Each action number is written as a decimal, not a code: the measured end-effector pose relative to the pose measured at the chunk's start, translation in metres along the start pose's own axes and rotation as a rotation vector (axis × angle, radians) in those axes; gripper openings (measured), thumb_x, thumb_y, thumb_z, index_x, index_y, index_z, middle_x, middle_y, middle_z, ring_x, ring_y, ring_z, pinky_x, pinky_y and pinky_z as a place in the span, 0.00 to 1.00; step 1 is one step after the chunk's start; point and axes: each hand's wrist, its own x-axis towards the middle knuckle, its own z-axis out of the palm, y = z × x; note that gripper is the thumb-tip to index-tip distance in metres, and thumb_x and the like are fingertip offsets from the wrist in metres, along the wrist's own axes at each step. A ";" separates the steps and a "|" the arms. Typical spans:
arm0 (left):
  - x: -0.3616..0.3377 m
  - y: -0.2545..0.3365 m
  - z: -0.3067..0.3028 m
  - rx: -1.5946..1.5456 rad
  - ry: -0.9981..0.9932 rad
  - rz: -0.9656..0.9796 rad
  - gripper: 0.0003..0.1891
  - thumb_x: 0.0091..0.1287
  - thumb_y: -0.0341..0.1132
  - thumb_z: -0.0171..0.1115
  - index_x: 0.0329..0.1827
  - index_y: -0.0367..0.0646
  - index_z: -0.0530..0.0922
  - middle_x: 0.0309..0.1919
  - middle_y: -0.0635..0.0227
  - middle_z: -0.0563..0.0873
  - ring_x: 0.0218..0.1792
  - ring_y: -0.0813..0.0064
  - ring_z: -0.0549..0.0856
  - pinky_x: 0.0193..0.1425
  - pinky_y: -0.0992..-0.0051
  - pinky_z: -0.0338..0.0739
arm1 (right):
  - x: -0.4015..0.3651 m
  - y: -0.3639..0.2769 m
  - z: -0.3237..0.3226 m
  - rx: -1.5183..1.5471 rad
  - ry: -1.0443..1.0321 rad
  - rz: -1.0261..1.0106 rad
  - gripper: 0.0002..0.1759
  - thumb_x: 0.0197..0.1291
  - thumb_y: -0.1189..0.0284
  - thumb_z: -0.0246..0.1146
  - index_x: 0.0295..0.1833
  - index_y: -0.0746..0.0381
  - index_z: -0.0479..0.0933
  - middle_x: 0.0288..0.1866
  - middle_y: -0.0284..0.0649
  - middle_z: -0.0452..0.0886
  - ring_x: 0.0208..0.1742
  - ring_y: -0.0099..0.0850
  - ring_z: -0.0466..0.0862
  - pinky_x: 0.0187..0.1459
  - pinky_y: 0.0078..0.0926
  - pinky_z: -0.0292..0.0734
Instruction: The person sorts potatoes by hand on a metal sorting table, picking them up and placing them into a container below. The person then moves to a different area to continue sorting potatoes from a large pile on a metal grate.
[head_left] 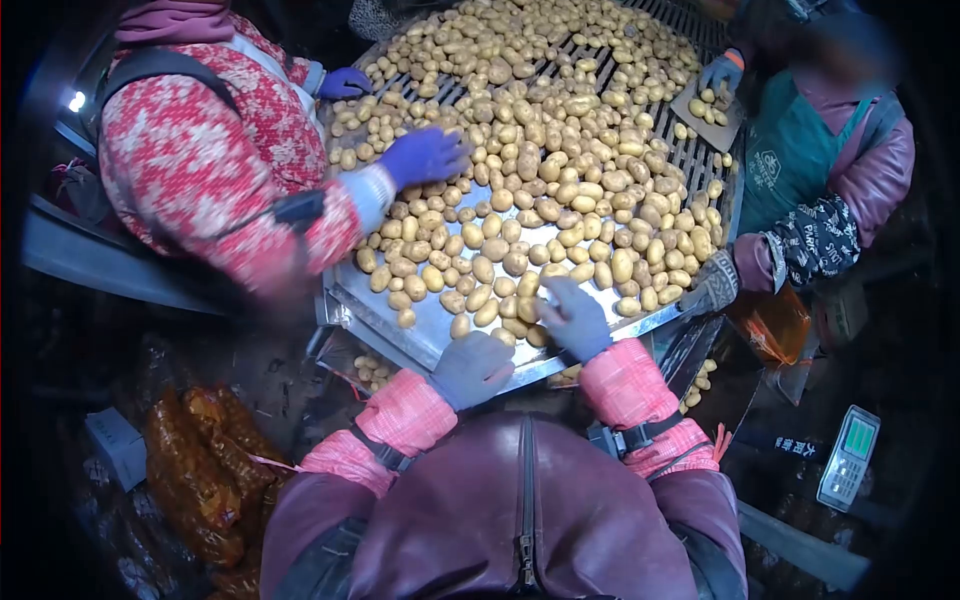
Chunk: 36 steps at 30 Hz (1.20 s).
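Observation:
My left hand, in a grey-blue glove, is at the near rim of the metal sorting table. Its fingers look stretched out beside the nearest potatoes, with nothing visible in them. To its right, my right hand wears the same kind of glove. The fingers of that hand are apart and reach over a small cluster of potatoes, seeming to touch them. I cannot see underneath either palm. Many loose yellow potatoes cover the table beyond my hands.
At left, a person's purple-gloved hand is over the potatoes. At right, another person holds a flat brown piece with potatoes on it. Slatted bars form the table's far part. Filled mesh sacks and a scale display are below.

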 end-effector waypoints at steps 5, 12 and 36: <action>-0.006 -0.027 -0.002 0.181 0.050 -0.018 0.07 0.65 0.40 0.63 0.35 0.48 0.83 0.34 0.65 0.80 0.39 0.59 0.81 0.41 0.57 0.76 | 0.012 0.045 -0.051 -0.619 0.261 -0.108 0.26 0.55 0.70 0.67 0.62 0.53 0.79 0.54 0.49 0.77 0.47 0.51 0.80 0.49 0.47 0.77; -0.009 -0.029 -0.009 -0.144 0.129 -0.313 0.09 0.68 0.41 0.67 0.42 0.45 0.85 0.46 0.68 0.87 0.47 0.59 0.86 0.51 0.60 0.81 | 0.023 0.090 -0.049 -0.287 0.087 0.059 0.21 0.56 0.74 0.67 0.56 0.47 0.82 0.50 0.47 0.80 0.49 0.49 0.82 0.50 0.45 0.79; 0.012 -0.018 0.012 -1.486 0.153 -0.620 0.20 0.75 0.28 0.57 0.69 0.33 0.72 0.51 0.54 0.84 0.56 0.55 0.86 0.63 0.55 0.85 | 0.044 0.027 -0.034 -0.015 -0.390 -0.098 0.30 0.65 0.53 0.64 0.68 0.57 0.76 0.64 0.52 0.78 0.69 0.56 0.76 0.60 0.52 0.78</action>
